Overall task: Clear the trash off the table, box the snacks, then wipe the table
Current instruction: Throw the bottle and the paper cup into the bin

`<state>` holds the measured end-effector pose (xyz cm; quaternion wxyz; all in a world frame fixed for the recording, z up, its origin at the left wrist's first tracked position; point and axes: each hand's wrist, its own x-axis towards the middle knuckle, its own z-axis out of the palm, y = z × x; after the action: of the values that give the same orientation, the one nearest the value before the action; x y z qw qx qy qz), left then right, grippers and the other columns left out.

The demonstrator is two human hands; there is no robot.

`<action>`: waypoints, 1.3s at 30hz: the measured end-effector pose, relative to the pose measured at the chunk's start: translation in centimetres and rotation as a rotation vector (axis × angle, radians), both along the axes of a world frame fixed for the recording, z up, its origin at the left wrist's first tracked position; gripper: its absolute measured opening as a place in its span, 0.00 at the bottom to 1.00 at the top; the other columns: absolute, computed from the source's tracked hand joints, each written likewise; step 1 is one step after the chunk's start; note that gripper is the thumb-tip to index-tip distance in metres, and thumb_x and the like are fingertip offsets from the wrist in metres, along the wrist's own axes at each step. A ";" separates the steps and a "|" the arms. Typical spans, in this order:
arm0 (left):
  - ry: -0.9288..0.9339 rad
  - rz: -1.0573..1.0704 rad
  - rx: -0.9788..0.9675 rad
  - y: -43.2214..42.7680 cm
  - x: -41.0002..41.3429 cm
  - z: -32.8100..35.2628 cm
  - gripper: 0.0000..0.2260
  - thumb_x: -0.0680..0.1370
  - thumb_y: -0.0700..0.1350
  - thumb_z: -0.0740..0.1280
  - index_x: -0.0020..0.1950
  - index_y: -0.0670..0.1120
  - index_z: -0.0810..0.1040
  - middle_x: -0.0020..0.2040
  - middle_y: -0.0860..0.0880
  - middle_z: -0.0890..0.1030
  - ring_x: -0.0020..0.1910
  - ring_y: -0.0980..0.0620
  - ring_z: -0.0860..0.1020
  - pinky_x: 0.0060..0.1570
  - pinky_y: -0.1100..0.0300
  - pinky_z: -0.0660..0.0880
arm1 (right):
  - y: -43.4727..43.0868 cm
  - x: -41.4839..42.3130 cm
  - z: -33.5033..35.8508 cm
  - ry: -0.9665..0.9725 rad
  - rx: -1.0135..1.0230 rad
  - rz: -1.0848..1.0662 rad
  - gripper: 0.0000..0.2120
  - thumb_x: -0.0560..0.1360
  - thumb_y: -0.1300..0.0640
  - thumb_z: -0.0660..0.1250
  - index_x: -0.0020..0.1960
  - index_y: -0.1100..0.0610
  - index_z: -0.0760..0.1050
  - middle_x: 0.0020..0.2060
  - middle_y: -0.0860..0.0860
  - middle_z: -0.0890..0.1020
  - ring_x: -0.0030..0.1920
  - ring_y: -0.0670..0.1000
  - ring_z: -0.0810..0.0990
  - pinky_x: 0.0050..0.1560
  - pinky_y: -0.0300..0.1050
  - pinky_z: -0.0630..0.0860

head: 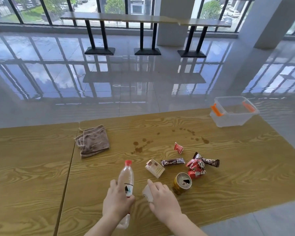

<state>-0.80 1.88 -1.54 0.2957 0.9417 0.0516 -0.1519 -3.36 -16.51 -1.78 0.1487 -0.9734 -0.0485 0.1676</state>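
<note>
clearing has barely begun: the left grip (117, 201) is wrapped round the clear plastic bottle with a red cap (126, 180), and the right grip (162, 200) closes on a small white paper cup (147, 193), both low over the wood-grain worktop (32, 167). the open gold drink can (181, 183), white-and-brown carton (155, 168) and red and dark snack wrappers (196, 169) lie just beyond, unboxed. the clear plastic box with orange clips (233, 114) at the far right looks empty. the folded brown cloth (93, 141) and brown stains (140, 148) await wiping.
</note>
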 end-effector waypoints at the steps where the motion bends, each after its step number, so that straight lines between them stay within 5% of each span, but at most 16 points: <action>1: -0.020 -0.017 -0.033 0.0 -0.1 0.0 0.41 0.70 0.51 0.67 0.74 0.67 0.46 0.53 0.55 0.66 0.46 0.54 0.73 0.33 0.60 0.70 | -0.1 -0.3 0.1 -0.015 0.020 -0.027 0.37 0.78 0.51 0.66 0.81 0.52 0.49 0.70 0.50 0.69 0.65 0.54 0.69 0.66 0.48 0.70; 18: -0.171 -0.300 -0.156 -8.7 -8.7 2.0 0.45 0.70 0.50 0.74 0.76 0.65 0.47 0.55 0.57 0.66 0.42 0.59 0.74 0.33 0.59 0.74 | -8.2 -13.8 0.3 -0.194 0.177 -0.427 0.37 0.76 0.51 0.67 0.81 0.51 0.54 0.69 0.48 0.71 0.65 0.52 0.69 0.67 0.43 0.69; 25: -0.196 -0.426 -0.193 -15.6 -17.3 1.9 0.44 0.71 0.50 0.73 0.76 0.66 0.47 0.60 0.56 0.67 0.42 0.60 0.76 0.32 0.61 0.74 | -15.0 -23.7 -1.0 -0.166 0.187 -0.587 0.37 0.75 0.50 0.64 0.80 0.47 0.53 0.68 0.46 0.69 0.64 0.52 0.69 0.55 0.45 0.73; 28: -0.180 -0.479 -0.213 -19.3 -20.6 1.5 0.44 0.71 0.49 0.72 0.75 0.68 0.45 0.59 0.57 0.66 0.43 0.61 0.75 0.36 0.57 0.77 | -18.2 -27.9 -1.5 -0.140 0.198 -0.673 0.37 0.76 0.50 0.65 0.80 0.46 0.52 0.69 0.47 0.69 0.65 0.52 0.70 0.57 0.47 0.76; 32: -0.147 -0.594 -0.246 -24.5 -24.5 0.6 0.44 0.72 0.48 0.71 0.75 0.70 0.45 0.60 0.58 0.66 0.45 0.66 0.74 0.37 0.67 0.71 | -21.9 -33.0 -2.7 -0.117 0.191 -0.796 0.36 0.77 0.49 0.65 0.80 0.47 0.53 0.71 0.49 0.70 0.65 0.53 0.74 0.59 0.48 0.77; 39: 0.094 -0.774 -0.188 -32.8 -29.7 -5.8 0.40 0.76 0.49 0.71 0.77 0.64 0.48 0.70 0.52 0.67 0.40 0.56 0.79 0.30 0.75 0.71 | -26.5 -40.8 -8.3 -0.073 0.189 -1.069 0.34 0.78 0.46 0.65 0.79 0.49 0.55 0.72 0.49 0.71 0.67 0.53 0.74 0.63 0.48 0.74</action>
<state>-30.54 -30.94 -7.35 0.2989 0.8524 -0.3077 -0.2990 -44.16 -42.98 -10.11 0.2982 -0.8501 0.4331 0.0294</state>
